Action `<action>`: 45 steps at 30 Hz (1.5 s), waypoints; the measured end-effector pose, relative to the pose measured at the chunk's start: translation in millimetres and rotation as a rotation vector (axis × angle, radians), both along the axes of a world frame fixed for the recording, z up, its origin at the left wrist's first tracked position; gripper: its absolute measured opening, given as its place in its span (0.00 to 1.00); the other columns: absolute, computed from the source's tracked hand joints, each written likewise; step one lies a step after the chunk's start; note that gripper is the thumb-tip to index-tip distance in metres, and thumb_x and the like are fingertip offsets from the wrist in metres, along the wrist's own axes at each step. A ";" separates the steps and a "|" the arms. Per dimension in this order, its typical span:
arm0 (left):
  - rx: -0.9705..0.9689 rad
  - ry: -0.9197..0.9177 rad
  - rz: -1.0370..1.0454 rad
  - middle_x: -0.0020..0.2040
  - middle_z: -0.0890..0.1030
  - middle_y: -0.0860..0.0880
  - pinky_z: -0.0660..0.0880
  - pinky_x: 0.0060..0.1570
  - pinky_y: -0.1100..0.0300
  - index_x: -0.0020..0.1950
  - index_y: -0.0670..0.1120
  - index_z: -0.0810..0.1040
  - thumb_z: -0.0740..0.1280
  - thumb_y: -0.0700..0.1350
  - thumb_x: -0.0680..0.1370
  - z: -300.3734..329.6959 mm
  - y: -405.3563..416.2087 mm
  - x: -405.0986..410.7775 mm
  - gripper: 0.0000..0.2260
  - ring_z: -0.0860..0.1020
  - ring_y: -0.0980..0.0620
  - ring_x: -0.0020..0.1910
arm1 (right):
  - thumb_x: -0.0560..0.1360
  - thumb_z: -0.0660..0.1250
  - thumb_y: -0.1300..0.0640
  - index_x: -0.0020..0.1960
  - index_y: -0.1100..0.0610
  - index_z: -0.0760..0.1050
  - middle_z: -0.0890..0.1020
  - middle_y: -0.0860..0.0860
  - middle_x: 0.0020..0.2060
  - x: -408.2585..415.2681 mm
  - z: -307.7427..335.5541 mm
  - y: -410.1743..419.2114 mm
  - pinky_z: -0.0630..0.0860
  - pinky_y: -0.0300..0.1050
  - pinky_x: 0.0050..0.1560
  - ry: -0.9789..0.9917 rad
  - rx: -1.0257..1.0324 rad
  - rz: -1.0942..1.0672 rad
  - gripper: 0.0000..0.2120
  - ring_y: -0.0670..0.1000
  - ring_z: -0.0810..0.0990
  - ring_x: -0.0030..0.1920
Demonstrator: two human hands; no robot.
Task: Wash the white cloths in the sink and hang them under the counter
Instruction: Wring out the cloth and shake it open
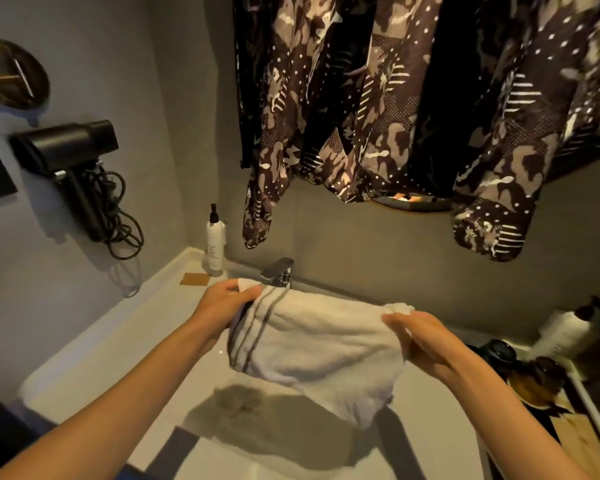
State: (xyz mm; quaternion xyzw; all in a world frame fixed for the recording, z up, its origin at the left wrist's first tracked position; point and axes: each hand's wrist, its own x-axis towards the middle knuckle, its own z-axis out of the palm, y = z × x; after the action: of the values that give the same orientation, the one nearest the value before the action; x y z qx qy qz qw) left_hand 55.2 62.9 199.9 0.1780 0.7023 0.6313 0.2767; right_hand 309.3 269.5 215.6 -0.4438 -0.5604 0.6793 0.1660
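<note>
A white cloth (pixel 319 344) with dark stripes along its left edge hangs spread above the white sink (pixel 94 368). My left hand (pixel 222 304) pinches its upper left corner. Its upper right corner is gripped by my right hand (pixel 426 337). The cloth's lower part droops toward the basin and casts a shadow there. The chrome faucet (pixel 279 270) stands just behind the cloth's top edge, partly hidden by it.
A patterned garment (pixel 395 109) hangs above the sink. A black hair dryer (pixel 73 157) with coiled cord is mounted on the left wall. A white pump bottle (pixel 215 244) stands at the sink's back left. Dark bottles and a paper roll (pixel 561 330) crowd the right counter.
</note>
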 end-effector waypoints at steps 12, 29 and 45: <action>0.177 -0.242 -0.079 0.49 0.80 0.40 0.80 0.45 0.53 0.54 0.42 0.76 0.64 0.38 0.80 35.1 -2.8 -13.1 0.04 0.80 0.45 0.47 | 0.80 0.62 0.58 0.50 0.60 0.80 0.83 0.60 0.46 -3.8 -2.5 3.5 0.80 0.48 0.37 0.053 0.155 -0.105 0.09 0.57 0.82 0.41; 0.346 0.077 -0.136 0.44 0.85 0.45 0.82 0.42 0.56 0.36 0.44 0.76 0.75 0.43 0.68 75.9 -26.4 -28.5 0.08 0.82 0.47 0.44 | 0.78 0.68 0.59 0.49 0.65 0.79 0.79 0.58 0.42 10.0 26.5 16.8 0.75 0.44 0.30 0.120 0.354 -0.305 0.08 0.52 0.76 0.39; 0.368 1.564 -0.024 0.35 0.79 0.51 0.72 0.26 0.60 0.56 0.41 0.76 0.61 0.53 0.83 227.6 38.3 53.4 0.15 0.77 0.52 0.29 | 0.77 0.68 0.52 0.41 0.58 0.70 0.74 0.54 0.36 26.1 48.4 1.1 0.70 0.51 0.44 -0.096 0.721 -0.407 0.12 0.56 0.75 0.38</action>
State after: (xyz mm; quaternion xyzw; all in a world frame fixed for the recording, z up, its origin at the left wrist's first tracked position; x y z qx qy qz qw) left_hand 108.6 101.2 427.5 0.6190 0.5755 0.4262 -0.3225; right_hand 335.4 270.6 264.0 -0.4900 -0.6704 0.3713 0.4153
